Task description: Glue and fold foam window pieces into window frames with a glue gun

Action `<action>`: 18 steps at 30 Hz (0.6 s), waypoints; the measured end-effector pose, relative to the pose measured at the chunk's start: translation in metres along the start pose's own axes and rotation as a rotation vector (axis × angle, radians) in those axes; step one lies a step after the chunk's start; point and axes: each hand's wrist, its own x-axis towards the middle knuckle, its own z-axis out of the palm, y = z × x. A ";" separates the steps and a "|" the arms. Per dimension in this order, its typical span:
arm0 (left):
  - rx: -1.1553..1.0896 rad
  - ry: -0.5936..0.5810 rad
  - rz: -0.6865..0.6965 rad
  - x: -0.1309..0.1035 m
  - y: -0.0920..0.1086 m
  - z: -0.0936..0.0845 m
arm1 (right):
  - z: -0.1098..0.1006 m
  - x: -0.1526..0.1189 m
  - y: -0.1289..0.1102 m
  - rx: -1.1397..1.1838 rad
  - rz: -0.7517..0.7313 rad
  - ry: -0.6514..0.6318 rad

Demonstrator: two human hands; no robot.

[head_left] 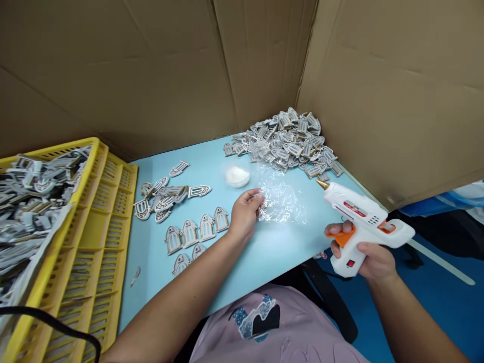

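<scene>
Cardboard walls (151, 65) stand behind a light blue worktop (272, 242). The right hand (372, 257) grips a white glue gun (361, 219) off the worktop's right edge, fingers closed round the handle, one on the orange trigger, nozzle pointing left and far. The left hand (245, 214) rests mid-worktop, its fingers pinching the edge of a clear plastic film (282, 201) spread just to its right. Arch pieces (196, 232) lie in rows to its left; a pile (291, 143) sits far right. A yellow crate (94, 242) stands at left.
</scene>
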 end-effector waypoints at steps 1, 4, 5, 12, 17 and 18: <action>0.020 0.001 0.010 0.001 -0.002 -0.001 | -0.002 -0.002 0.001 0.014 0.005 -0.011; 0.105 0.008 0.066 0.003 -0.007 -0.005 | -0.008 -0.005 0.003 0.032 0.024 -0.038; 0.143 0.008 0.095 0.003 -0.008 -0.007 | -0.010 -0.006 0.004 0.037 0.031 -0.050; 0.512 -0.174 0.391 -0.007 -0.014 -0.010 | -0.016 -0.006 -0.006 0.145 0.048 -0.190; 0.669 -0.334 0.469 -0.016 -0.021 -0.007 | -0.009 -0.013 -0.013 0.183 0.144 -0.247; 0.684 -0.330 0.478 -0.018 -0.022 -0.007 | -0.006 -0.015 -0.012 0.178 0.173 -0.250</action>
